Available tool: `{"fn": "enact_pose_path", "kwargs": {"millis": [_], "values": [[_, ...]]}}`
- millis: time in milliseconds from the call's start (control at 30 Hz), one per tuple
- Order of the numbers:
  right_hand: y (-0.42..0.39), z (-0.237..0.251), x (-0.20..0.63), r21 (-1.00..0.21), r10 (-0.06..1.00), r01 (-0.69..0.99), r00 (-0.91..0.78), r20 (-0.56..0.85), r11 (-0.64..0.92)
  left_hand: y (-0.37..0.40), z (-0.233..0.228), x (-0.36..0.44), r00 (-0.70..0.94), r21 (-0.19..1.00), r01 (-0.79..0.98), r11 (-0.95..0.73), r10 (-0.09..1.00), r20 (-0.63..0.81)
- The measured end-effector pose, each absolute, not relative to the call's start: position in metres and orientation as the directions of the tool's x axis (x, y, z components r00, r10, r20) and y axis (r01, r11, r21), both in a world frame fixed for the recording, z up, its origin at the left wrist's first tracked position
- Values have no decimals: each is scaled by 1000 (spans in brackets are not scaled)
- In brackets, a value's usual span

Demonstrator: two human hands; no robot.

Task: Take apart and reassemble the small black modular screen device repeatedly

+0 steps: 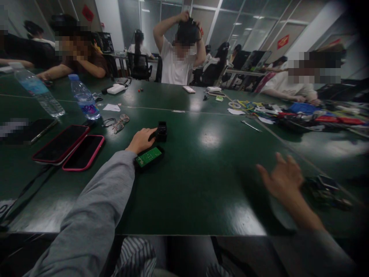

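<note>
Left hand (pixel 142 140) on green circuit board (pixel 148 156), long axis up-right

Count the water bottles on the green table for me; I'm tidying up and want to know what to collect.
2. One water bottle lies tilted near the table's far left edge; the other bottle, with a blue cap, stands just right of it, beyond the two phones. Others may be hidden behind clutter.

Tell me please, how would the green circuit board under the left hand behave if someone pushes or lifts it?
The green circuit board looks flat and rigid, so it would probably stay stiff when lifted, not flop. It seems thin, so likely light. Lying in a black tray on the glossy green table, it may slide easily rather than roll. The left hand touches a small black block beside it.
</note>
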State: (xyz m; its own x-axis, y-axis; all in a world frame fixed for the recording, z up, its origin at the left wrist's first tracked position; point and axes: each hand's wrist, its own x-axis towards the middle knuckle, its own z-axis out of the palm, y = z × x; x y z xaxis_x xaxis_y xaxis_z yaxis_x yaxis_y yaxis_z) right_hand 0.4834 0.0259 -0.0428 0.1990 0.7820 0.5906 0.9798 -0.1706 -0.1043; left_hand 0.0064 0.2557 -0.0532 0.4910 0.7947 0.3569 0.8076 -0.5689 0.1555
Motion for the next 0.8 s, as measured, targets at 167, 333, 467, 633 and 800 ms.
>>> {"fn": "enact_pose_path", "kwargs": {"millis": [167, 333, 467, 633, 800], "values": [[123, -46, 340, -114, 873, 971, -136, 468, 212, 252, -49, 10, 573, 82, 774, -628, 750, 330], [183, -47, 249, -125, 825, 891, -340, 451, 436, 254, -51, 11, 554, 120, 775, -620, 759, 342], [196, -44, 243, -176, 802, 836, -407, 437, 520, 256, -53, 11, 543, 160, 765, -624, 758, 361], [192, -46, 256, -259, 826, 890, -195, 529, 375, 254, -53, 10, 530, 197, 754, -626, 758, 381], [173, -45, 256, -362, 892, 848, -246, 379, 387, 254, -52, 10, 528, 198, 756, -624, 760, 379]]}}
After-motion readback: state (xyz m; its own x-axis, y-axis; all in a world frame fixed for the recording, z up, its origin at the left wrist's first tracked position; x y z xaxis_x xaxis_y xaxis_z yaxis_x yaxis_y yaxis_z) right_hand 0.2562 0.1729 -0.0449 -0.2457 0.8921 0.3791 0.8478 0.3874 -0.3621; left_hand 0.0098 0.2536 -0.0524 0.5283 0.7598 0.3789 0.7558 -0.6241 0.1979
